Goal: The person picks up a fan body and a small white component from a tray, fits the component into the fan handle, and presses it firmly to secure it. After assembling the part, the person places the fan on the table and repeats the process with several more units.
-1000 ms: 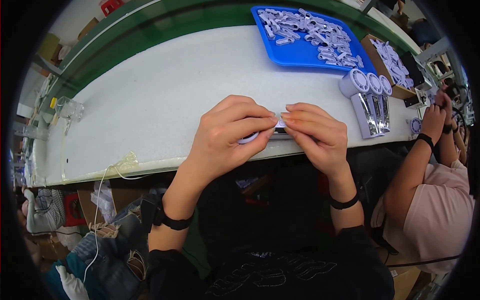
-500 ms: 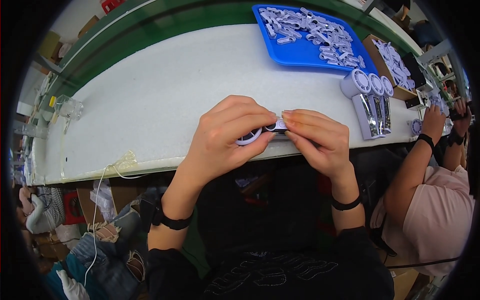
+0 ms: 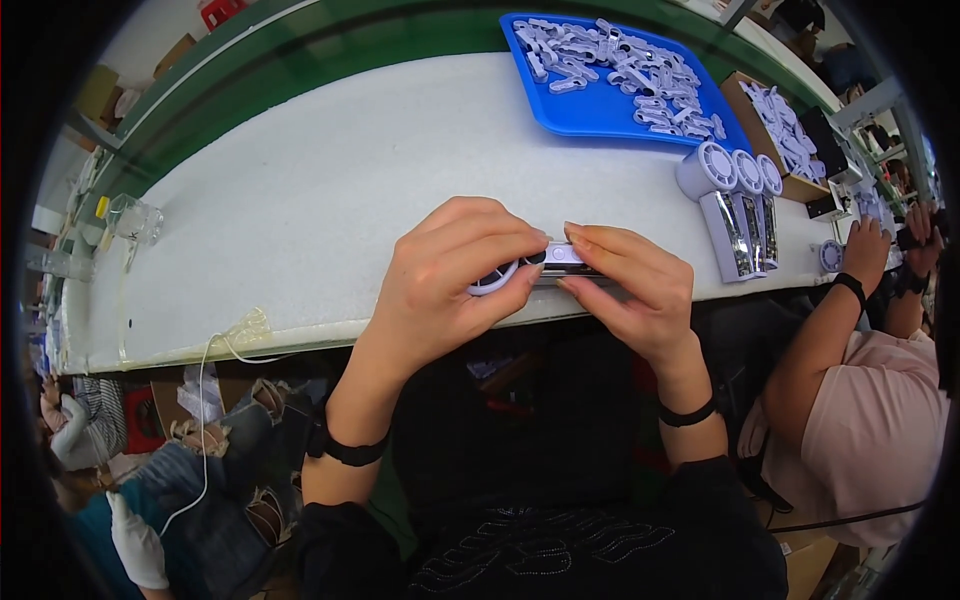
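Between my hands, over the table's front edge, lies a small lavender handheld fan (image 3: 561, 255), its handle pointing right. My left hand (image 3: 450, 262) is closed around the round fan head, with part of the ring showing under the palm. My right hand (image 3: 643, 283) grips the handle from the right, fingertips on the far side and thumb on the near side. A button and a shiny dark strip show on the handle between the two hands; the handle's far end is hidden in my right hand.
Three similar fans (image 3: 728, 215) stand at the right on the white table (image 3: 300, 190). Behind them are a blue tray (image 3: 575, 118) of small lavender parts and a cardboard box (image 3: 800, 187) of more. A clear bottle (image 3: 135, 218) is at left; a co-worker's arm (image 3: 825, 320) is at right.
My right hand's fingers and thumb have spread a little wider apart on the handle, baring more of the button and shiny strip. My left hand keeps its hold on the fan head.
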A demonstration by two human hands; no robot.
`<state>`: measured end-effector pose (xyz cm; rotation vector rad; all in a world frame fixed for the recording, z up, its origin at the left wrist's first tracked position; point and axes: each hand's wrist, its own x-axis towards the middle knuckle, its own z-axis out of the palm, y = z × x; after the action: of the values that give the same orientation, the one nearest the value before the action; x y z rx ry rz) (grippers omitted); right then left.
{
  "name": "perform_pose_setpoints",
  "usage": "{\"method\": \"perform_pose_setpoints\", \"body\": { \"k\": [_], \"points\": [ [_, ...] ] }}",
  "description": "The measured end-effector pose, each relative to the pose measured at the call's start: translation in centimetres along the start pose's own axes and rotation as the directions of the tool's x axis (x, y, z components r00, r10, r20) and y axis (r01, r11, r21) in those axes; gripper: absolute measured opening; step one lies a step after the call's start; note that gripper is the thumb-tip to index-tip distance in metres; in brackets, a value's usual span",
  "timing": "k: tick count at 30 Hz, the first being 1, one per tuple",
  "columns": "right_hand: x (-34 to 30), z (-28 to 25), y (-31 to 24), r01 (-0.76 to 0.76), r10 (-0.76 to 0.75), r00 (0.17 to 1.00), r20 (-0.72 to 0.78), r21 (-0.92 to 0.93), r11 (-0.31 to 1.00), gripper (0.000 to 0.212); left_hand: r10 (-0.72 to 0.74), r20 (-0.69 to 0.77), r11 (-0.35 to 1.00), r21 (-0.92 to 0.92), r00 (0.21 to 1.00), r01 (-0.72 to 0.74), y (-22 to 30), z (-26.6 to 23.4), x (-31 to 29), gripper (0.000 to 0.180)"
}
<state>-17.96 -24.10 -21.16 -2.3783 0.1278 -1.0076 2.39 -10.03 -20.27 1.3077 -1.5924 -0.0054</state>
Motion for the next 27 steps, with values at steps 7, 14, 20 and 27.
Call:
{"method": "perform_pose_setpoints", "body": {
  "k": [7,14,20,27],
  "points": [
    [-0.2,0.2,0.1,0.013,-0.012,0.999,0.041,-0.025,1.0,0.044,0.053,0.057,0.996,0.067,0.997,-0.056,0.0,-0.2,-0.5,0.027],
    [0.0,0.0,-2.1,0.033,-0.027,0.999,0.027,-0.233,0.972,0.047,0.078,0.184,0.917,0.373,0.98,-0.143,2.0,-0.4,0.5,0.028],
    [1.5,0.7,-4.2,-0.074,0.105,0.993,0.062,-0.379,0.922,0.05,-0.05,0.109,0.855,0.519,0.993,-0.014,3.2,1.0,0.3,0.036],
    [2.6,0.3,-1.5,-0.259,0.303,0.94,0.155,-0.251,0.933,0.049,-0.134,0.17,0.792,0.611,0.976,0.002,0.6,1.9,2.8,0.032]
  ]
}}
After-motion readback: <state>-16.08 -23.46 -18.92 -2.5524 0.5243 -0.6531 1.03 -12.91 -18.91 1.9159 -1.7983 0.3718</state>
